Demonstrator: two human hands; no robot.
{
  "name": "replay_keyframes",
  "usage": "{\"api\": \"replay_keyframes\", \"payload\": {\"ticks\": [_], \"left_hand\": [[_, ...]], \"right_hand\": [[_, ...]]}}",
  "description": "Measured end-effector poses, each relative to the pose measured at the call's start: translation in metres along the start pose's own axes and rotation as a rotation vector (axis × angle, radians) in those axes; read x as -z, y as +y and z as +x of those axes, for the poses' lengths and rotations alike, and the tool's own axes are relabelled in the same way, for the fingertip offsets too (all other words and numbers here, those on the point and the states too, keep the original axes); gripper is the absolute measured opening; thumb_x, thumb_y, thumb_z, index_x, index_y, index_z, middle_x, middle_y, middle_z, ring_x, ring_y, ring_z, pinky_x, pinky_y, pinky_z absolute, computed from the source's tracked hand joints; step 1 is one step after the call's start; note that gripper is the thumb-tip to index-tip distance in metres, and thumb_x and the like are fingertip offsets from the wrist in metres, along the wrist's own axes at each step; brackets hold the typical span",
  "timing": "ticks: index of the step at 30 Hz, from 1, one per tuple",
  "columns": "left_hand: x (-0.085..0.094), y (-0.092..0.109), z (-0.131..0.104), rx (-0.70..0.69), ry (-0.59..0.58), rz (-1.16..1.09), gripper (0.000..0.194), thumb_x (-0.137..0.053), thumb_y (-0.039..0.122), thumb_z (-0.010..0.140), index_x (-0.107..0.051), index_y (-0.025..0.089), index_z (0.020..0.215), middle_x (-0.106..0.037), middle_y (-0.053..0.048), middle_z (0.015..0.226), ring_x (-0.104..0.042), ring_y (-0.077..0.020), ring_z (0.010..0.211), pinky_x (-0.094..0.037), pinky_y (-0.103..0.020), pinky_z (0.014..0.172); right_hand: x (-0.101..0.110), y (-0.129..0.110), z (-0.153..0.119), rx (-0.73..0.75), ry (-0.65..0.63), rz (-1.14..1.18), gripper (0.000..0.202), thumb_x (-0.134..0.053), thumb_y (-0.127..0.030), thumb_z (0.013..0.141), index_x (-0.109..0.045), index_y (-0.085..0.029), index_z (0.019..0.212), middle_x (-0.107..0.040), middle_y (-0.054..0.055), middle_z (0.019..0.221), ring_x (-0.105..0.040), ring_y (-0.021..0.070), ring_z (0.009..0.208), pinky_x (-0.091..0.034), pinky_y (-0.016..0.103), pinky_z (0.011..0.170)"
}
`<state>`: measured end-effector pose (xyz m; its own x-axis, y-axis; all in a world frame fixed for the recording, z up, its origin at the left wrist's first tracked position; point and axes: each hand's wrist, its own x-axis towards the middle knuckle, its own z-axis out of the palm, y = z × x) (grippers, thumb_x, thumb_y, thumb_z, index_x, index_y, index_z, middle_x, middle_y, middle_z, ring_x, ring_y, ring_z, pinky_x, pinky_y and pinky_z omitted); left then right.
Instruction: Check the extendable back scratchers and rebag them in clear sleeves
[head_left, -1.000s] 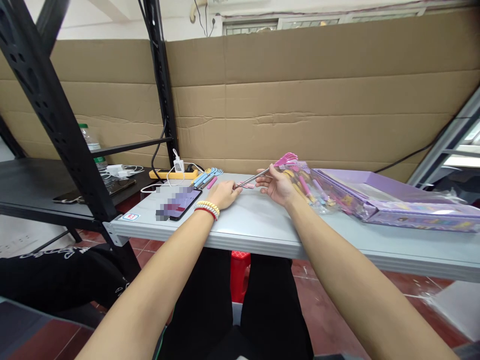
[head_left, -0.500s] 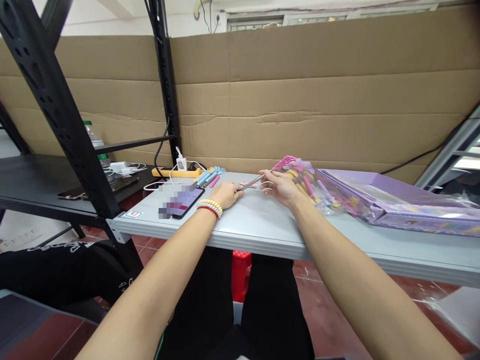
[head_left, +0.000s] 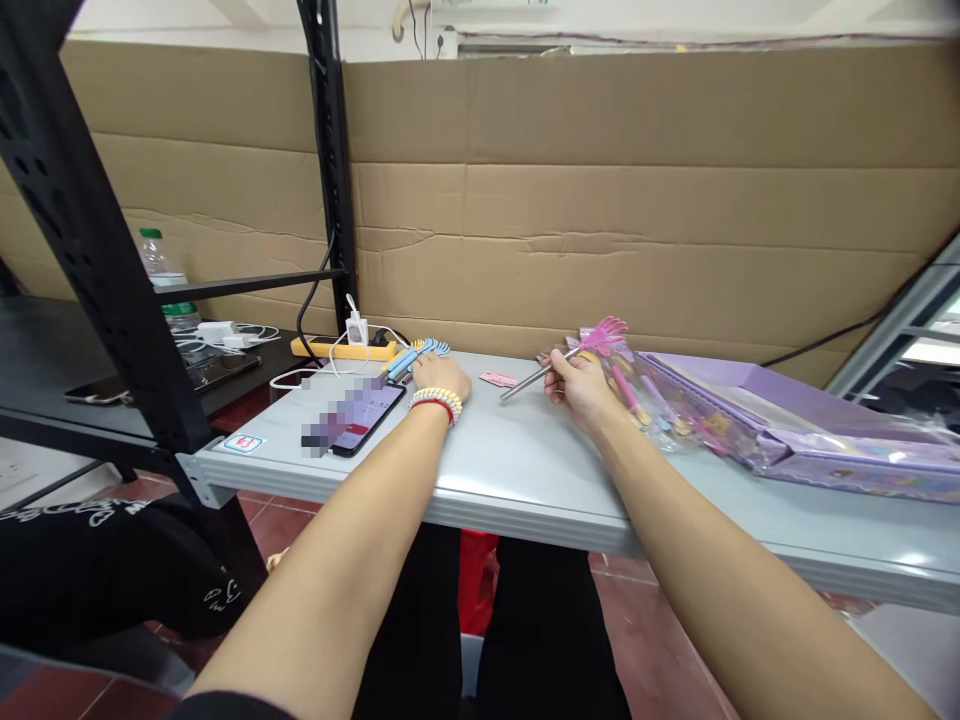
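My right hand [head_left: 581, 388] is closed around the thin metal rod of a pink hand-shaped back scratcher [head_left: 606, 335]. The pink claw points away to the upper right, and the bare rod end points toward the table's middle. My left hand [head_left: 444, 380], with beaded bracelets on its wrist, reaches down among the light-blue back scratchers [head_left: 409, 358] at the left. Its fingers look bent, but whatever they grip is hidden behind the hand. A small pink card [head_left: 498, 379] lies flat between the hands.
A phone [head_left: 371, 420] lies left of my left arm. Behind it are a yellow power strip [head_left: 341, 349] and white cables. Right of my right hand lie bagged back scratchers [head_left: 637, 395] and an open purple box [head_left: 840, 450]. A black shelf post [head_left: 330, 160] rises at the left.
My left hand has let go of the rod end and moved left to the blue back scratchers. My right hand still holds the pink back scratcher, now turned with its claw more visible.
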<state>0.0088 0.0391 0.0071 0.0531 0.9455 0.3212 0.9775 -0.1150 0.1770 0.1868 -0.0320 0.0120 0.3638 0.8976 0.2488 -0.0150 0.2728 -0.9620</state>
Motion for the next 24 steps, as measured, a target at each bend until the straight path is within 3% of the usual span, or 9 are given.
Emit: {"api": "replay_keyframes", "payload": {"ticks": [3,10,15,19,24], "left_hand": [[-0.009,-0.002,-0.002,0.004,-0.078,0.040,0.046,-0.045,0.026,0.085,-0.061,0.004,0.121,-0.055,-0.024,0.130,-0.049,-0.0331,0.121,-0.035,-0.042,0.099],[0.000,-0.008,-0.012,-0.043,-0.017,-0.025,0.037,-0.043,0.013,0.086,-0.062,0.005,0.116,-0.062,-0.023,0.117,-0.057,-0.0278,0.113,-0.044,-0.035,0.090],[-0.001,-0.012,-0.011,-0.022,-0.051,-0.088,0.036,-0.043,0.021,0.089,-0.063,0.006,0.115,-0.064,-0.023,0.112,-0.059,-0.0291,0.111,-0.046,-0.037,0.090],[-0.001,-0.015,-0.011,-0.131,-0.011,-0.088,0.034,-0.047,0.018,0.086,-0.065,0.011,0.114,-0.058,-0.020,0.122,-0.054,-0.0296,0.116,-0.043,-0.038,0.095],[-0.001,-0.016,-0.011,-0.273,0.001,-0.211,0.036,-0.044,0.014,0.086,-0.063,0.020,0.115,-0.057,-0.012,0.119,-0.052,-0.0245,0.115,-0.039,-0.038,0.099]], "right_hand": [[-0.002,0.000,-0.001,0.002,-0.025,-0.034,0.030,-0.067,-0.040,0.081,-0.058,-0.014,0.071,-0.051,-0.003,0.047,-0.048,0.0064,0.036,-0.031,0.016,0.030],[-0.003,0.001,-0.002,0.012,-0.034,-0.041,0.028,-0.066,-0.038,0.083,-0.059,-0.013,0.072,-0.051,-0.003,0.046,-0.047,0.0066,0.035,-0.030,0.016,0.030],[-0.002,-0.002,-0.003,0.007,-0.025,-0.009,0.025,-0.065,-0.036,0.084,-0.059,-0.013,0.074,-0.052,-0.003,0.047,-0.048,0.0069,0.035,-0.031,0.016,0.030],[-0.001,-0.006,-0.005,-0.010,0.014,0.033,0.023,-0.064,-0.034,0.085,-0.057,-0.014,0.076,-0.055,-0.003,0.049,-0.051,0.0076,0.036,-0.032,0.016,0.030],[0.001,-0.009,-0.005,-0.041,0.036,0.124,0.021,-0.055,-0.033,0.090,-0.057,-0.014,0.083,-0.063,0.001,0.057,-0.056,0.0100,0.041,-0.035,0.018,0.031]]}}
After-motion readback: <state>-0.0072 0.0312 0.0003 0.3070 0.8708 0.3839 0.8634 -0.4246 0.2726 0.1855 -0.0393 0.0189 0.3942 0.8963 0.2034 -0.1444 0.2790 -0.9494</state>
